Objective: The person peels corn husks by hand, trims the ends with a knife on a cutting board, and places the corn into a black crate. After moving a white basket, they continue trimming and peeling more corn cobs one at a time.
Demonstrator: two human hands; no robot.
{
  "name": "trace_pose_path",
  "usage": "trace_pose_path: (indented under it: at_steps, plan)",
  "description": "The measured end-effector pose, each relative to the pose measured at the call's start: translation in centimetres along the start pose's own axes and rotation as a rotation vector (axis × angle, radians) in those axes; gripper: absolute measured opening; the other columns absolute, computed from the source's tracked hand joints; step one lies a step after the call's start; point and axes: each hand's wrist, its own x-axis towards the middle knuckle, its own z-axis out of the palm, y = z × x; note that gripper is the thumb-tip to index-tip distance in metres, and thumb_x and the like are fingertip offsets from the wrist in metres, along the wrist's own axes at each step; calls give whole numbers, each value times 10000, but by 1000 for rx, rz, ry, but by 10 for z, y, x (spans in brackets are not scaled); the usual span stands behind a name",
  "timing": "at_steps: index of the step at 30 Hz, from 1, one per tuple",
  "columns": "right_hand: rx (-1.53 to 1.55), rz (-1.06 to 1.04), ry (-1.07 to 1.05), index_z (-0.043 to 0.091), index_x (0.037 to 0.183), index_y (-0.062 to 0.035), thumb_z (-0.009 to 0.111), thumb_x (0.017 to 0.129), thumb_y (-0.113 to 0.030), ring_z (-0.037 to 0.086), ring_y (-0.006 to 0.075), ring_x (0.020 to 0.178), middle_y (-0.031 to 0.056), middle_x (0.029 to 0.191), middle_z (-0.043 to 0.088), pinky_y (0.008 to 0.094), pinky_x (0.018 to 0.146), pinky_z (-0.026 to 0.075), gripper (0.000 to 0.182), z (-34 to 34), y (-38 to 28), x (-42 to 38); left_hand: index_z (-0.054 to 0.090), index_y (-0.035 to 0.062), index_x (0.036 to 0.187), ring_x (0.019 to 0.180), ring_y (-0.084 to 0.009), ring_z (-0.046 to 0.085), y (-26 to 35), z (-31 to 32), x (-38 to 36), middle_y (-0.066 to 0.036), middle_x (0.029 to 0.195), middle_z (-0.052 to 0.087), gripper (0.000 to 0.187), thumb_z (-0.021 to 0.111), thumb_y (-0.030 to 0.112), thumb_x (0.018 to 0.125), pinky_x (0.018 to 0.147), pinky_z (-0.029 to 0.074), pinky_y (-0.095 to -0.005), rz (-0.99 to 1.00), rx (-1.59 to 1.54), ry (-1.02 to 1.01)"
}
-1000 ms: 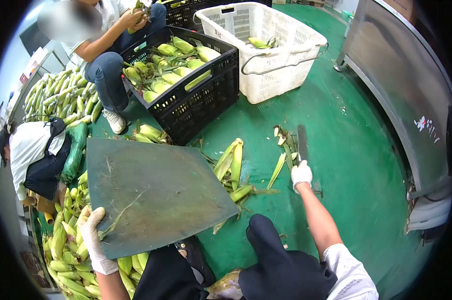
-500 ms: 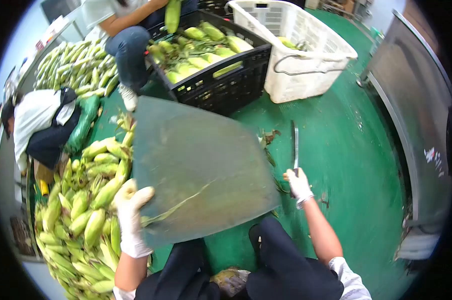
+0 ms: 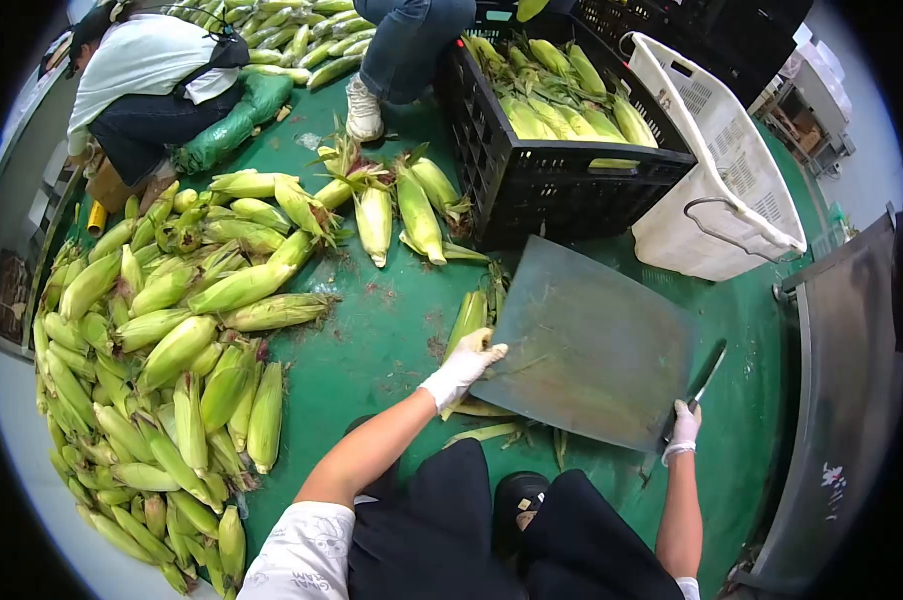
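Note:
My left hand [image 3: 462,368], in a white glove, grips the left edge of a translucent grey cutting board [image 3: 592,345], thumb on its upper face. The board is held in front of my knees, with scraps of husk on it. At its lower right corner, my gloved right hand [image 3: 683,428] is closed round the handle of a knife [image 3: 711,370], whose blade points up and away. Husk leaves [image 3: 492,432] and an unhusked corn cob [image 3: 469,322] show on the floor by the board's left side, partly hidden by my hand and the board.
A large heap of unhusked corn [image 3: 172,350] covers the floor on my left. Ahead stand a black crate [image 3: 572,155] of corn and a white basket [image 3: 692,220]. One person [image 3: 157,75] crouches far left; another's leg [image 3: 412,45] is beside the crate. A metal cabinet [image 3: 842,400] stands right.
My view has swung left. The cutting board has moved farther from me, and my right hand with the knife, apart from the board before, is now at its right corner.

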Motion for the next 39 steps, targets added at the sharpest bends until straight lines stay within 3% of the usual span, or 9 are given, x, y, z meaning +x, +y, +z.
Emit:
trace_pose_path:
  at_steps: [2, 5, 15, 21, 24, 28, 33, 36, 39]
  plan:
    - [-70, -9, -43, 526, 906, -84, 640, 833, -145, 447, 91, 549, -34, 687, 490, 271, 489, 369, 148, 29, -8, -13, 556, -23, 1170, 951, -195, 599, -12, 0, 0, -144, 1087, 623, 392, 661, 237, 895, 832, 480, -307, -36, -123, 102]
    - [-107, 34, -112, 530, 930, -53, 646, 831, -152, 451, 89, 609, -25, 744, 506, 276, 527, 377, 182, 53, 10, -22, 556, 1, 1172, 1189, -458, 492, -3, -41, -21, -334, 1286, 486, 492, 640, 375, 865, 1003, 405, -461, 347, 831, 254]
    - [-92, -177, -23, 441, 877, -87, 654, 849, -61, 371, 73, 659, -34, 766, 403, 245, 567, 348, 216, 62, 56, -74, 281, -30, 1385, 1157, -417, 477, 5, -134, -81, -229, 1260, 457, 935, 794, 247, 654, 952, 449, -431, -79, 1142, 740]
    - [-140, -132, -134, 454, 852, -102, 666, 829, -57, 377, 65, 645, -42, 753, 410, 242, 560, 352, 218, 29, 58, -84, 384, -10, 1348, 1120, -374, 506, 32, -173, -85, -223, 1229, 493, 739, 700, 113, 692, 969, 389, -442, 43, 1654, 1167]
    - [-225, -117, -143, 452, 847, -104, 669, 818, -67, 375, 67, 636, -38, 734, 407, 249, 547, 356, 222, 29, 66, -82, 398, -29, 1341, 1161, -393, 498, 60, -128, -61, -262, 1228, 515, 708, 709, 190, 744, 992, 389, -451, 387, 1356, 650]
    - [-246, -161, -209, 453, 855, -89, 643, 812, -78, 386, 74, 632, -32, 712, 406, 257, 546, 367, 195, 55, 28, -64, 486, -44, 1251, 1192, -418, 500, -8, -69, -1, -288, 1297, 498, 750, 733, 463, 756, 1004, 415, -425, -158, 788, 339]
    - [-439, -294, -244, 474, 869, -62, 657, 795, -129, 431, 119, 627, 14, 689, 459, 310, 572, 419, 208, 87, -3, -54, 508, -89, 1194, 1061, -354, 601, -30, -93, -3, -250, 1121, 623, 767, 821, 398, 691, 923, 470, -395, -288, 718, 339]
    - [-758, -248, -287, 476, 980, -28, 620, 824, -150, 578, 409, 693, 191, 762, 595, 474, 669, 473, 245, 101, 10, -67, 460, -108, 1221, 1022, -311, 605, -42, -109, -15, -233, 1094, 618, 747, 828, 291, 708, 900, 472, -385, -367, 588, 357]
    - [-875, -437, -200, 476, 1004, -12, 600, 816, -98, 561, 446, 827, 218, 904, 567, 499, 757, 465, 241, 105, 23, -85, 474, -8, 1275, 1025, -318, 581, -6, -81, -49, -203, 1114, 564, 698, 812, 210, 704, 896, 475, -376, -50, 906, 447]
